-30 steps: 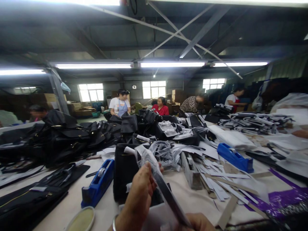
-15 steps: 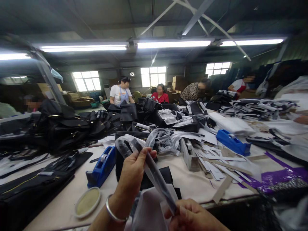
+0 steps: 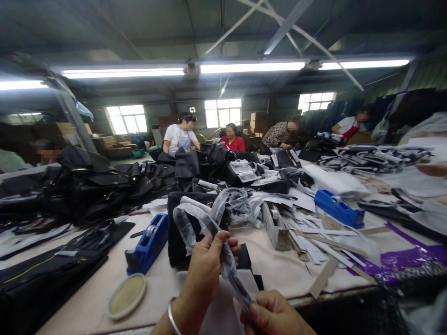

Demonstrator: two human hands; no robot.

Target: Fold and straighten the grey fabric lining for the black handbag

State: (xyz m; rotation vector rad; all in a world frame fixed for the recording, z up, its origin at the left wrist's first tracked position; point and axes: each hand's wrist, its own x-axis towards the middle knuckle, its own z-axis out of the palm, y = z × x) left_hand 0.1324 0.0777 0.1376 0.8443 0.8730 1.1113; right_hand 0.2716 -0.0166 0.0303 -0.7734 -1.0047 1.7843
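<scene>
My left hand (image 3: 206, 272) is closed around a long black strap wrapped in clear plastic (image 3: 209, 232), gripping it near the middle. The upper end of the strap curls over to the left. My right hand (image 3: 274, 312) pinches the strap's lower end at the bottom of the view. Both hands hover over a black bag (image 3: 181, 232) standing on the beige table (image 3: 279, 270), with a white sheet under them.
A blue tape dispenser (image 3: 148, 244) sits left of the bag and another blue tape dispenser (image 3: 337, 209) at the right. A round tin lid (image 3: 126, 295) lies near the front edge. Black bags, paper strips and plastic wraps cover the table. Several people work at the far side.
My left hand has slid down the strap toward my right hand, and the strap's free upper end now loops further left. The view tilted down early on.
</scene>
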